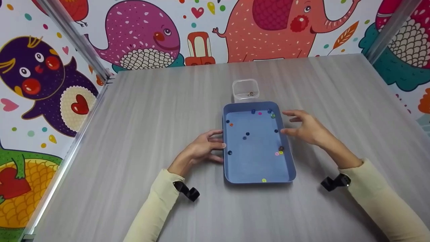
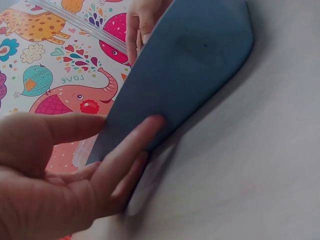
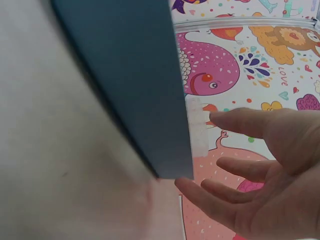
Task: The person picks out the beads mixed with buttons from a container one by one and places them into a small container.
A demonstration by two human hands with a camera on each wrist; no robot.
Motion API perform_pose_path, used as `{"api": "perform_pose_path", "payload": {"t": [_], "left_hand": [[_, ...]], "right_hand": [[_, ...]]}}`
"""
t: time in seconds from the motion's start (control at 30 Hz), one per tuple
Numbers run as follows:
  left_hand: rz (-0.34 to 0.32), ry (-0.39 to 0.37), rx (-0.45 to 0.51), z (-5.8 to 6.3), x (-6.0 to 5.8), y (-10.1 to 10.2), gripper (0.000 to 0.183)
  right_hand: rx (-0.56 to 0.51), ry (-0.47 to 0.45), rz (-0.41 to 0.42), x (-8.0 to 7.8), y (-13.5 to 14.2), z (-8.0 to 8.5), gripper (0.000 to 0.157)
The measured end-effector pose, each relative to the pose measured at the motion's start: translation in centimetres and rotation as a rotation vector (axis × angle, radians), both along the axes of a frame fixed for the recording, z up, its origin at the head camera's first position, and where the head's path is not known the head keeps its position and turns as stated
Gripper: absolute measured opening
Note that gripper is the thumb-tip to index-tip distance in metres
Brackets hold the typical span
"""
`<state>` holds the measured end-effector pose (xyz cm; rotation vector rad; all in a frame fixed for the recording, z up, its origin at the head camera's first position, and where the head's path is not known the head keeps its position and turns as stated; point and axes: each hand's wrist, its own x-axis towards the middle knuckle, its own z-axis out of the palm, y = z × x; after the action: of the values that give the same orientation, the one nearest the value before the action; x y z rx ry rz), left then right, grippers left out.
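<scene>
A blue rectangular tray (image 1: 257, 168) holds several small round beads or buttons, mostly dark blue, with pink, yellow, orange and green ones among them. My left hand (image 1: 205, 148) is at the tray's left wall. In the left wrist view its extended fingers (image 2: 132, 145) lie against the outer side, with the thumb near the rim. On the opposite side, my right hand (image 1: 307, 127) is spread beside the right wall, thumb and fingertips close to the rim. The right wrist view has its fingers (image 3: 245, 125) loosely apart with nothing between them.
Just behind the tray stands a clear plastic container (image 1: 246, 84) with a few small brownish pieces inside. The grey wood-grain table (image 1: 161, 111) meets cartoon-printed walls at the back and sides. Metal posts (image 1: 75, 40) stand at the corners.
</scene>
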<state>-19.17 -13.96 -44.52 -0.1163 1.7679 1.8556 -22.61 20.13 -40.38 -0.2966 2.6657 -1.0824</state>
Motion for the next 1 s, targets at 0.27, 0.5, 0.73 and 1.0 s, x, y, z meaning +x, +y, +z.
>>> {"api": "perform_pose_path", "payload": {"t": [0.27, 0.5, 0.73, 1.0], "left_hand": [[-0.001, -0.006, 0.010, 0.0, 0.1, 0.0, 0.068], [0.006, -0.003, 0.014, 0.0, 0.2, 0.1, 0.068], [-0.001, -0.005, 0.020, -0.2, 0.2, 0.2, 0.069], [0.017, -0.014, 0.009, 0.1, 0.1, 0.3, 0.066]], "right_hand": [[-0.238, -0.128, 0.079, 0.1, 1.5, -1.9, 0.089], [-0.393, -0.248, 0.169, -0.2, 1.9, -2.8, 0.098], [-0.419, -0.288, 0.233, -0.4, 2.0, -3.2, 0.100], [-0.472, -0.333, 0.238, -0.7, 2.2, -3.9, 0.100]]}}
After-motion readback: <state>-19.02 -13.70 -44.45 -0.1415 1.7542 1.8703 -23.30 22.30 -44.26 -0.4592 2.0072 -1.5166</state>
